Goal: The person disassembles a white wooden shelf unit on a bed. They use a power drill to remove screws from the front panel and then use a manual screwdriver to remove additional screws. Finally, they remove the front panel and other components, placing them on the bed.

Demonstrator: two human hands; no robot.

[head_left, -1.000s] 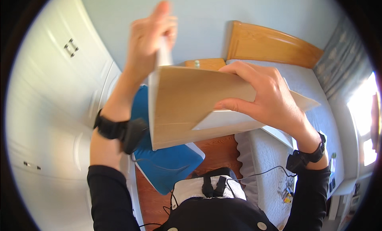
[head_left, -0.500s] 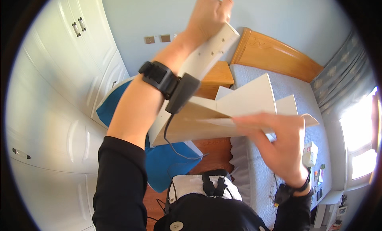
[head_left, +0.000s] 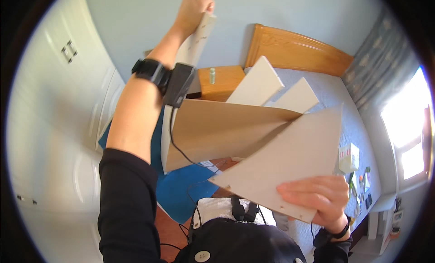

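Observation:
My left hand (head_left: 192, 16) is raised high at the back, closed around the top end of an upright white panel (head_left: 199, 36) with small holes along its edge. A large brown board (head_left: 217, 127) stretches from below my left wrist toward the right. In front of it, a thin pale board (head_left: 281, 159) bends and slants toward me. My right hand (head_left: 319, 197) holds its near lower corner, fingers flat over the face; the thumb is hidden behind. Beyond the brown board rise two white shelf panels, a larger one (head_left: 256, 84) and a smaller one (head_left: 297, 95).
A blue mat (head_left: 181, 190) lies on the wooden floor below the boards. White wardrobes (head_left: 54, 104) line the left. A wooden nightstand (head_left: 222, 77) bears a small bottle (head_left: 212, 76). The bed's headboard (head_left: 299, 50) stands behind; a white box (head_left: 349, 158) sits right.
My right hand has come down and toward me, and the thin board now shows its broad face. The left hand keeps its hold on the white panel, appearing farther left as the view shifts.

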